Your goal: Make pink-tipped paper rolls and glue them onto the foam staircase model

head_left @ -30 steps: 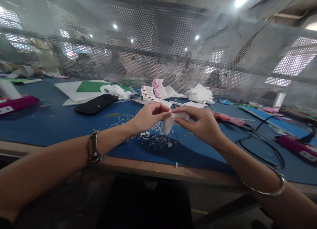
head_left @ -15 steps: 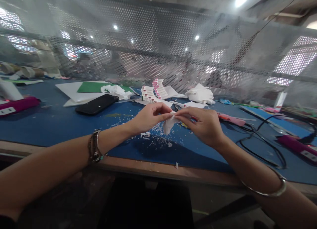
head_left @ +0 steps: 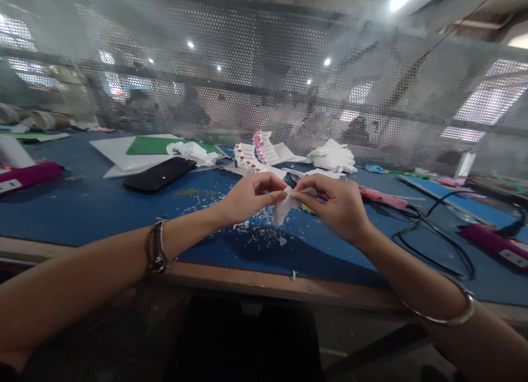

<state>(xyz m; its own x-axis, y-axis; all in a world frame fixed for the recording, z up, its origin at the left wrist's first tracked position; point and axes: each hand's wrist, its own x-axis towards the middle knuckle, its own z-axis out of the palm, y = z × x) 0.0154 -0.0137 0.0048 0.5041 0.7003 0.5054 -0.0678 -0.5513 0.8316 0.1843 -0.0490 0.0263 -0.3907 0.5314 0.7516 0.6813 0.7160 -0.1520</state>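
Observation:
A small crumpled white piece, looking like thin paper or fabric [head_left: 281, 210], hangs between my two hands above the blue table. My left hand [head_left: 253, 197] pinches its top edge from the left between thumb and fingers. From the other side my right hand [head_left: 336, 203] pinches the same piece, its fingertips close to the left ones. Small white scraps [head_left: 264, 234] are scattered on the table beneath. Just behind the hands lie white strips with red and pink tips [head_left: 247, 157]. The exact material of the held piece cannot be made out.
A black phone [head_left: 160, 175] lies at left, before white and green sheets [head_left: 154, 145]. A white stack [head_left: 332, 156] stands behind. To the right are a pink-handled tool [head_left: 383, 197] with a black cable [head_left: 447, 255] and a purple power strip [head_left: 493, 247]. A perforated screen [head_left: 247, 57] rises behind.
My right fingers have shifted slightly along the white piece, and a bit more of it shows between the fingertips. My left hand keeps its pinch almost unmoved.

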